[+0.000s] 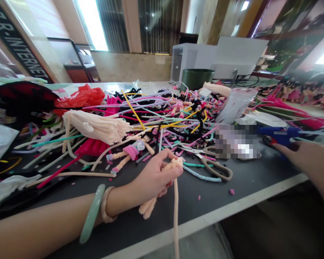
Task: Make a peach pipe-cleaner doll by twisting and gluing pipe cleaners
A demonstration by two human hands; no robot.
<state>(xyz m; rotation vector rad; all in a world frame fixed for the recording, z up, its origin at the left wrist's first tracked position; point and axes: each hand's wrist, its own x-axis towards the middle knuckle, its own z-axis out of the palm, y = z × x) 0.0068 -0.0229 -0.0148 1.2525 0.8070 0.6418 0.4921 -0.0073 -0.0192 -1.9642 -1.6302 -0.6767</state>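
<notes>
A jade bangle (91, 214) is circling the forearm while the left hand (153, 181) is curling tightly around a peach chenille stem (175, 216); the spread right hand (307, 158) is hovering beside a blue glue gun (282, 133), with one finished-looking pipe-cleaner doll (131, 151) lying before a heap of loose stems (162, 115)

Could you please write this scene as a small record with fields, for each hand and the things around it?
Left hand: closed around a peach chenille stem; a pale green bangle on the wrist
Right hand: open, nearest to a blue hot glue gun
Things nearby: a chenille doll; tan-handled scissors
Rest: a dark table holding a peach chenille bundle, a multicoloured chenille heap and a red plastic bag; a dark green bin behind
</notes>
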